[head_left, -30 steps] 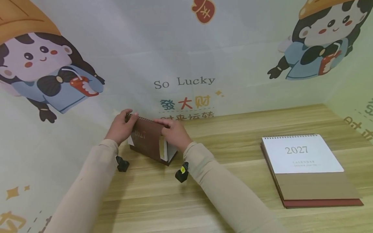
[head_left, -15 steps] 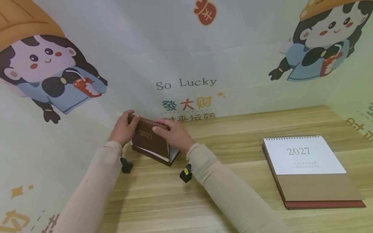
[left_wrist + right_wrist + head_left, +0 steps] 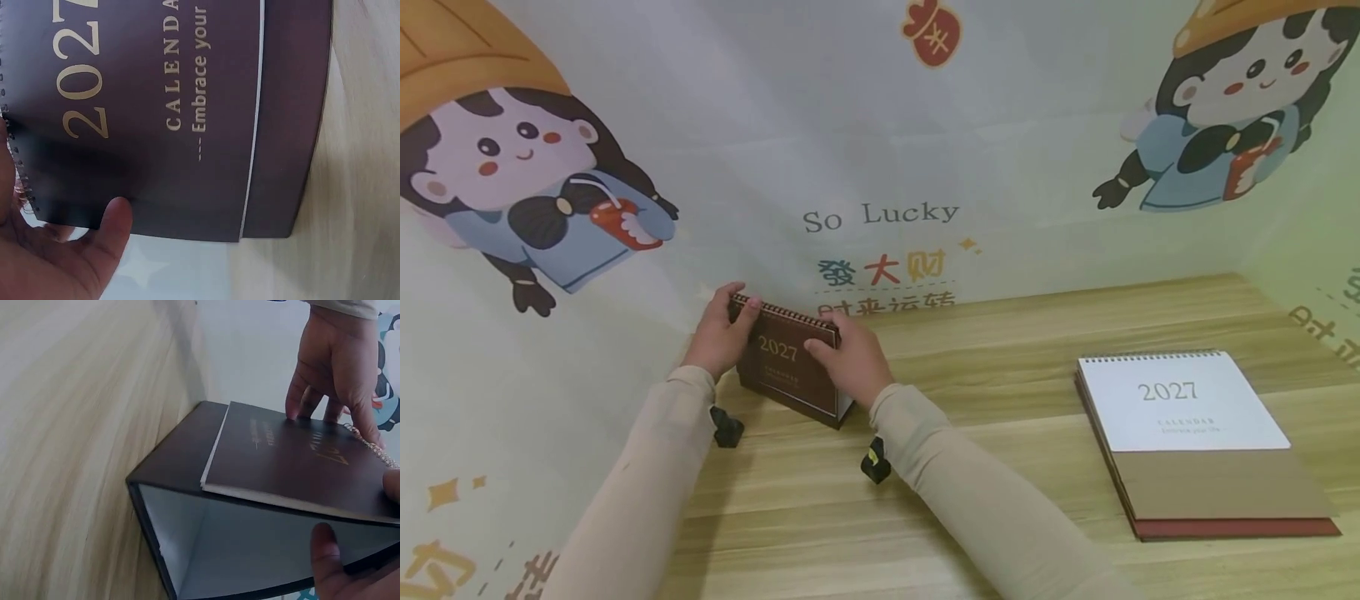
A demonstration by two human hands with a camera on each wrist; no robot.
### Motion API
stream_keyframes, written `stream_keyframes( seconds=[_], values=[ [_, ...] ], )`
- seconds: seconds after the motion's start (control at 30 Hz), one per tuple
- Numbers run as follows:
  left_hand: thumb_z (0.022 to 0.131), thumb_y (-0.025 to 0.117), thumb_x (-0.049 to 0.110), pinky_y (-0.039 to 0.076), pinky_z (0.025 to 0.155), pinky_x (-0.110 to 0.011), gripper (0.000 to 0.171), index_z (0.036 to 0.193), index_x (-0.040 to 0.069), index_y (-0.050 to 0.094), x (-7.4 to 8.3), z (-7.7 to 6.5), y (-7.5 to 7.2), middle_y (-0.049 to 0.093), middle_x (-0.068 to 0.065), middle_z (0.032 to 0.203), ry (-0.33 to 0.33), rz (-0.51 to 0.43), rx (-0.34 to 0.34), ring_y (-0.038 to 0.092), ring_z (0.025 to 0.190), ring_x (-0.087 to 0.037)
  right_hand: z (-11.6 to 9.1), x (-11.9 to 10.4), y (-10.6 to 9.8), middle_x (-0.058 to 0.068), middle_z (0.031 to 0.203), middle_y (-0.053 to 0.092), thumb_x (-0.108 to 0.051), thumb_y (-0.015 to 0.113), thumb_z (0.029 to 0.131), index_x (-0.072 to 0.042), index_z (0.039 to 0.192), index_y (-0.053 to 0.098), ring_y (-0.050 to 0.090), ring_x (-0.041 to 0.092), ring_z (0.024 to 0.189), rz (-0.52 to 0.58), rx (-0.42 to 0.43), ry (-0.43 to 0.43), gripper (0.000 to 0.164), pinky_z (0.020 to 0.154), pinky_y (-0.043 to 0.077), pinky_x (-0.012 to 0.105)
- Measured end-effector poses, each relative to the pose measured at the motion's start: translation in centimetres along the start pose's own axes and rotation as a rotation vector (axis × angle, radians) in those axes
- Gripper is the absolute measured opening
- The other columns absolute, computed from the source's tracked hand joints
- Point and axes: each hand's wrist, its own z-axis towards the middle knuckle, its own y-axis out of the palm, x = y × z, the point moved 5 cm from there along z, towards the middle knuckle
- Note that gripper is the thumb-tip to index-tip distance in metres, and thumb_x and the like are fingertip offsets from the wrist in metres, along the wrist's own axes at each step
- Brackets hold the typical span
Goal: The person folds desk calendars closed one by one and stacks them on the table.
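A dark brown 2027 desk calendar [image 3: 778, 358] stands upright like a tent on the wooden table, gold print facing me. At its upper left corner my left hand [image 3: 715, 333] holds on, thumb on the front cover and fingers over the spiral top. My right hand [image 3: 859, 354] grips the upper right corner with its thumb on the cover. In the right wrist view, one finger [image 3: 326, 553] of that hand shows at the stand's hollow side. The left wrist view has the left thumb [image 3: 117, 215] against the cover's edge.
To the right lies a second calendar [image 3: 1180, 400] with a white 2027 page on a tan and red base. A printed cloth backdrop [image 3: 1030, 142] rises behind the table [image 3: 985, 483] and along its left side.
The brown cover, lifted at its right side with page edges showing, has come down flat against the stand. My right thumb has moved onto the front; the left hand keeps its hold.
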Motion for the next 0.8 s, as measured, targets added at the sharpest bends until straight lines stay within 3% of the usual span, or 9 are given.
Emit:
stream_keyframes(
  seconds=[0.17,0.27,0.43,0.6,0.8],
  values=[
    [0.097,0.038,0.065,0.010,0.117,-0.057,0.095,0.159,0.012,-0.010,-1.0,0.1,0.3,0.000,-0.025,0.162,-0.083,-0.077,-0.015,0.005,0.148,-0.043,-0.1,0.2,0.0,0.007,0.119,0.066,-0.029,0.068,0.096,-0.010,0.135,0.056,0.063,0.020,0.100,-0.006,-0.003,-0.011,0.045,0.091,0.050,0.037],
    [0.095,0.042,0.066,0.015,0.117,-0.055,0.096,0.159,0.011,-0.005,-1.7,0.3,0.4,0.013,-0.029,0.160,-0.106,-0.126,-0.003,0.017,0.146,-0.044,-0.1,0.3,0.1,0.008,0.121,0.066,-0.029,0.068,0.096,-0.009,0.137,0.054,0.062,0.022,0.105,-0.029,-0.010,-0.013,0.048,0.094,0.048,0.039],
    [0.097,0.048,0.058,0.028,0.111,-0.057,0.087,0.159,0.013,0.007,-2.5,0.4,0.6,0.035,-0.031,0.146,-0.078,-0.183,0.004,0.039,0.130,-0.044,0.0,0.7,0.3,0.008,0.123,0.065,-0.030,0.069,0.095,-0.011,0.141,0.052,0.063,0.023,0.106,-0.042,-0.025,-0.001,0.052,0.093,0.049,0.038],
    [0.099,0.052,0.052,0.026,0.113,-0.054,0.087,0.157,0.005,0.010,-3.8,0.3,1.5,0.035,-0.030,0.147,-0.046,-0.200,-0.014,0.034,0.136,-0.042,-0.1,1.1,0.4,0.005,0.109,0.068,-0.027,0.073,0.093,-0.014,0.139,0.053,0.065,0.017,0.088,-0.025,-0.028,0.004,0.053,0.079,0.053,0.034],
    [0.101,0.052,0.047,0.024,0.115,-0.052,0.079,0.154,-0.002,0.019,-6.2,-0.4,2.9,0.034,-0.030,0.150,-0.055,-0.175,-0.047,0.031,0.140,-0.042,-0.5,1.6,0.6,0.009,0.113,0.068,-0.027,0.075,0.090,-0.013,0.145,0.045,0.065,0.019,0.096,-0.066,-0.075,0.048,0.064,0.086,0.052,0.036]
  ],
)
